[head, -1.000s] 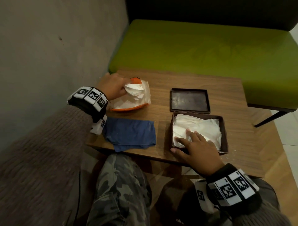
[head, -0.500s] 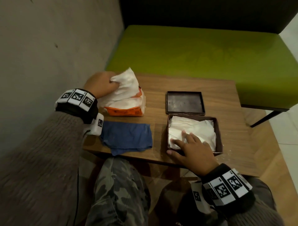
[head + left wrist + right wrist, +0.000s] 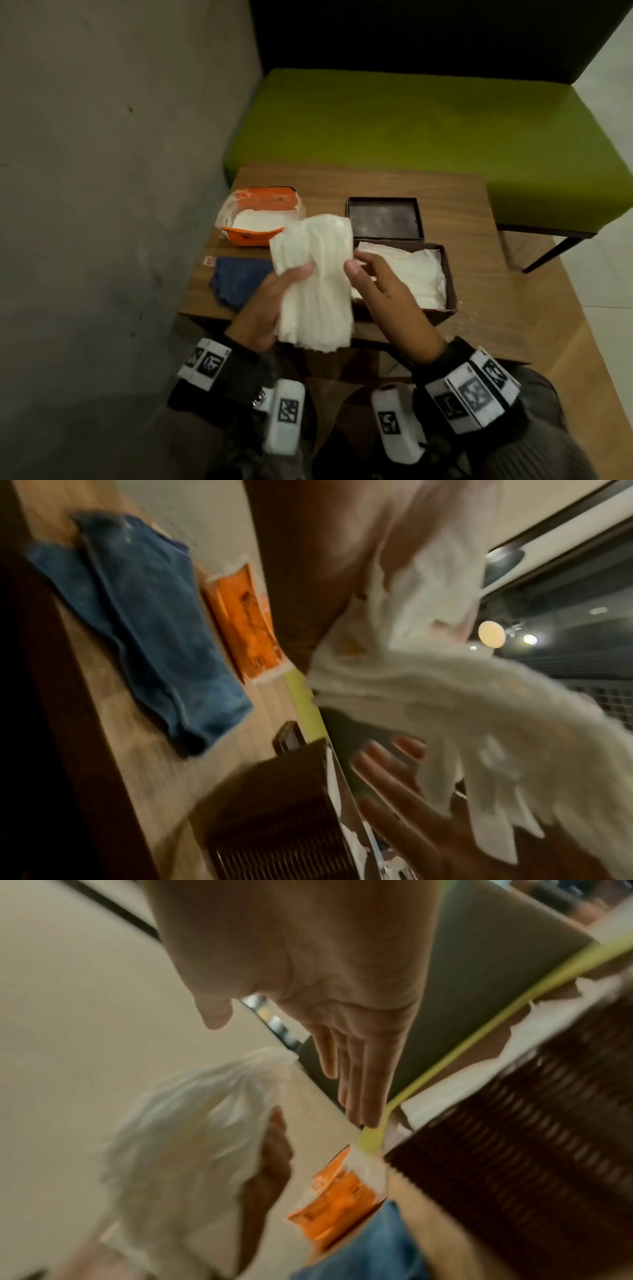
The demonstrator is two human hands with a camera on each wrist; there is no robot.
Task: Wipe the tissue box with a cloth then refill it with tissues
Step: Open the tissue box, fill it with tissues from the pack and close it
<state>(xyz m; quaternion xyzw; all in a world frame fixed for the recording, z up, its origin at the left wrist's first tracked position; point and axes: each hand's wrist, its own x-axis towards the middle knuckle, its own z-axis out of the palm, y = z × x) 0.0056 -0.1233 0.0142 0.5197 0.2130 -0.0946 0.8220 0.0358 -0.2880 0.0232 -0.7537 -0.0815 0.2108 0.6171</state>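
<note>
My left hand (image 3: 274,294) grips a thick stack of white tissues (image 3: 315,277) in the air above the table's near edge; the same stack of tissues (image 3: 445,685) fills the left wrist view. My right hand (image 3: 380,291) hovers just right of the stack with straight fingers (image 3: 359,1069), holding nothing. Behind it the dark brown tissue box (image 3: 450,274) stands open with white tissues inside. Its lid (image 3: 383,217) lies upturned behind the box. An orange tissue pack (image 3: 260,219), torn open, sits at the table's back left. The blue cloth (image 3: 239,281) lies flat in front of the pack.
The small wooden table (image 3: 479,284) stands against a grey wall (image 3: 102,205) on the left. A green bench seat (image 3: 411,130) runs behind it. My camouflage trousers show below the table's front edge.
My left hand has pulled a stack of tissues out of the orange pack and brought it toward me. My right hand has lifted off the tissues in the box and moved beside the stack.
</note>
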